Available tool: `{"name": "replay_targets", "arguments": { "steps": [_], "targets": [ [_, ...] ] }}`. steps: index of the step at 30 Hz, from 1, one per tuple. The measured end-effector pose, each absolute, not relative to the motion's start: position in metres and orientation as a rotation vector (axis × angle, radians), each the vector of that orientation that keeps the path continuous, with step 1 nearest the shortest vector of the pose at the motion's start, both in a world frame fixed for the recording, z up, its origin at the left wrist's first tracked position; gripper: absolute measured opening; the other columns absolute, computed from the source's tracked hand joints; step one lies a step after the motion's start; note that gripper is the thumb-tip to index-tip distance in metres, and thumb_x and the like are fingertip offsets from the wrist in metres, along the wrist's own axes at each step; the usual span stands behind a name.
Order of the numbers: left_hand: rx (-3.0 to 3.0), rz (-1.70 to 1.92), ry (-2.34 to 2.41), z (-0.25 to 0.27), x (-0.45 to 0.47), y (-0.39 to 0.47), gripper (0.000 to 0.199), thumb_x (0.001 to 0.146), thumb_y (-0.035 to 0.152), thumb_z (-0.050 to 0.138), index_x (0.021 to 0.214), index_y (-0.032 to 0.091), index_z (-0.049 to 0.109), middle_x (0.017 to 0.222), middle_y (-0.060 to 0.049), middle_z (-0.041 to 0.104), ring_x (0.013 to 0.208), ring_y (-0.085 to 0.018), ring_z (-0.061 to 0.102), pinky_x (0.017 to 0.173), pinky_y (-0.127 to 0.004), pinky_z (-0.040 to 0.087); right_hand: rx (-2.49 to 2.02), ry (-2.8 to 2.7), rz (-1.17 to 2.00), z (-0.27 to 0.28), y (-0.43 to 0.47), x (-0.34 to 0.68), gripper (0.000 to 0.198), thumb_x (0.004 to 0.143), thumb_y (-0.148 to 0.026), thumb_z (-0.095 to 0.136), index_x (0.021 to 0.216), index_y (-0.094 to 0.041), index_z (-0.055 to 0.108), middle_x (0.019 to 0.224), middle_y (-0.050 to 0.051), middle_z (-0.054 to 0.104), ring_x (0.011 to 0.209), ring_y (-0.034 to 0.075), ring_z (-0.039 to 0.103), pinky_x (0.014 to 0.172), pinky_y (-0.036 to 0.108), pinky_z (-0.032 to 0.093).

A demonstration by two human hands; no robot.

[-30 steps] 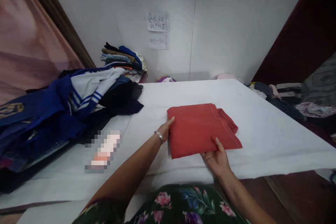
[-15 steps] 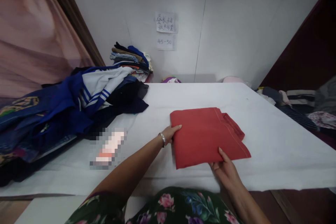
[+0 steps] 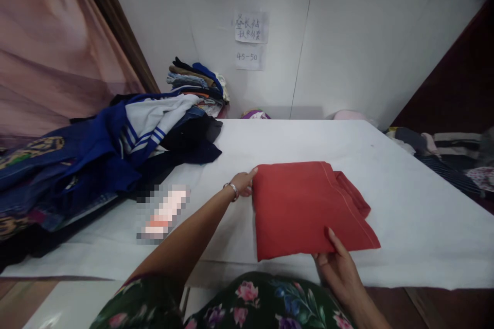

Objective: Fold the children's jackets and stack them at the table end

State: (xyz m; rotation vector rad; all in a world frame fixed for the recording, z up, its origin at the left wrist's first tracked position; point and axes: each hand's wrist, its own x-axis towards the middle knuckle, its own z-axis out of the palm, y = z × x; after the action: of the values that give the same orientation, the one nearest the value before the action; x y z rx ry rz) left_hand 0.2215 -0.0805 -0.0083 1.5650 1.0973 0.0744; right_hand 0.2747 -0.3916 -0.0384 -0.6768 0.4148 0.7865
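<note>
A folded red garment [image 3: 293, 205] with pale stitching near its right side lies on the white-covered table. A narrower folded part sticks out at its upper right; what kind of garment it is, I cannot tell. My left hand [image 3: 245, 182], with a silver bracelet at the wrist, pinches its far left corner, thumb on top. On the near edge, right of the middle, my right hand [image 3: 339, 264] grips the cloth with the thumb above and the fingers underneath, partly hidden.
Heaped clothes [image 3: 116, 149], blue, white and dark, cover the table's left side. Behind them rises a stack of folded clothes [image 3: 196, 82]. A pixelated patch [image 3: 165, 216] lies left of my forearm. More clothes [image 3: 443, 149] lie beyond the right edge. Paper notes [image 3: 250, 41] hang on the wall.
The red garment has shifted slightly nearer and to the right. My left hand has moved from its left edge up to the far left corner. My right hand keeps its grip on the near edge.
</note>
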Motion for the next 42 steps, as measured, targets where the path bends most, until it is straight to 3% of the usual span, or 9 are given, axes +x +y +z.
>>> {"name": "replay_targets", "arguments": {
  "steps": [4,11,18,21,25,28,33,37,42],
  "targets": [
    [1.672,0.177,1.136,-0.013,0.25,-0.066,0.05,0.076,0.062,0.058,0.087,0.014,0.061,0.102,-0.02,0.069,0.087,-0.03,0.068,0.072,-0.037,0.053,-0.65,0.462,0.757,-0.035,-0.39,0.275,0.041,0.08,-0.017,0.068,0.119,-0.027,0.061,0.115,0.002,0.069,0.105,0.019,0.065,0.089,0.028,0.057],
    [1.906,0.239,1.208,-0.023,0.266,-0.064,0.035,0.06,0.039,0.079,0.081,0.017,0.061,0.112,-0.018,0.066,0.118,-0.036,0.054,0.097,-0.041,0.039,-0.673,0.469,0.74,-0.031,-0.387,0.274,0.045,0.079,-0.015,0.068,0.121,-0.027,0.059,0.115,0.003,0.069,0.104,0.019,0.066,0.089,0.032,0.058],
    [2.123,0.506,0.745,-0.01,0.27,-0.087,0.042,0.074,0.037,0.07,0.112,0.022,0.06,0.143,-0.011,0.045,0.138,-0.026,0.03,0.115,-0.035,0.014,-0.673,0.419,0.731,-0.033,-0.386,0.273,0.047,0.077,-0.019,0.071,0.122,-0.026,0.058,0.112,0.002,0.07,0.104,0.019,0.066,0.088,0.029,0.057],
    [2.07,0.36,0.552,-0.018,0.277,-0.099,0.04,0.072,0.039,0.071,0.108,0.026,0.063,0.144,-0.006,0.047,0.141,-0.024,0.026,0.116,-0.037,0.002,-0.648,0.44,0.738,-0.032,-0.385,0.273,0.047,0.077,-0.019,0.071,0.121,-0.025,0.058,0.112,0.002,0.07,0.104,0.019,0.066,0.088,0.03,0.057],
    [2.024,0.21,0.612,-0.026,0.284,-0.1,0.031,0.069,0.037,0.073,0.097,0.025,0.066,0.139,-0.007,0.051,0.14,-0.024,0.028,0.115,-0.039,-0.002,-0.6,0.427,0.75,-0.03,-0.384,0.272,0.047,0.076,-0.017,0.071,0.121,-0.024,0.059,0.113,0.003,0.07,0.105,0.02,0.065,0.088,0.032,0.057],
    [2.058,0.272,0.637,-0.023,0.281,-0.097,0.028,0.073,0.035,0.07,0.098,0.023,0.067,0.139,-0.008,0.052,0.139,-0.023,0.031,0.116,-0.037,0.001,-0.565,0.416,0.769,-0.027,-0.384,0.273,0.045,0.077,-0.019,0.071,0.12,-0.021,0.059,0.111,0.004,0.07,0.102,0.02,0.066,0.087,0.032,0.057],
    [1.998,0.574,0.781,-0.022,0.253,-0.098,0.025,0.082,0.032,0.059,0.102,0.02,0.066,0.138,-0.009,0.052,0.135,-0.022,0.038,0.115,-0.031,0.02,-0.522,0.369,0.808,-0.021,-0.382,0.275,0.041,0.079,-0.028,0.07,0.119,-0.022,0.06,0.11,0.005,0.071,0.098,0.021,0.068,0.085,0.037,0.057],
    [1.844,0.587,0.914,-0.024,0.222,-0.11,0.036,0.082,0.035,0.06,0.114,0.018,0.06,0.137,-0.012,0.052,0.131,-0.025,0.043,0.113,-0.035,0.027,-0.563,0.297,0.771,-0.024,-0.377,0.276,0.039,0.077,-0.027,0.072,0.114,-0.018,0.063,0.109,0.006,0.071,0.095,0.021,0.069,0.082,0.035,0.058],
    [1.417,0.433,1.016,-0.022,0.199,-0.127,0.042,0.085,0.04,0.056,0.123,0.022,0.05,0.141,-0.012,0.047,0.125,-0.025,0.051,0.091,-0.035,0.052,-0.632,0.193,0.634,-0.033,-0.364,0.272,0.038,0.071,-0.021,0.077,0.107,-0.015,0.066,0.106,0.006,0.072,0.099,0.02,0.067,0.086,0.032,0.056]
  ]
}}
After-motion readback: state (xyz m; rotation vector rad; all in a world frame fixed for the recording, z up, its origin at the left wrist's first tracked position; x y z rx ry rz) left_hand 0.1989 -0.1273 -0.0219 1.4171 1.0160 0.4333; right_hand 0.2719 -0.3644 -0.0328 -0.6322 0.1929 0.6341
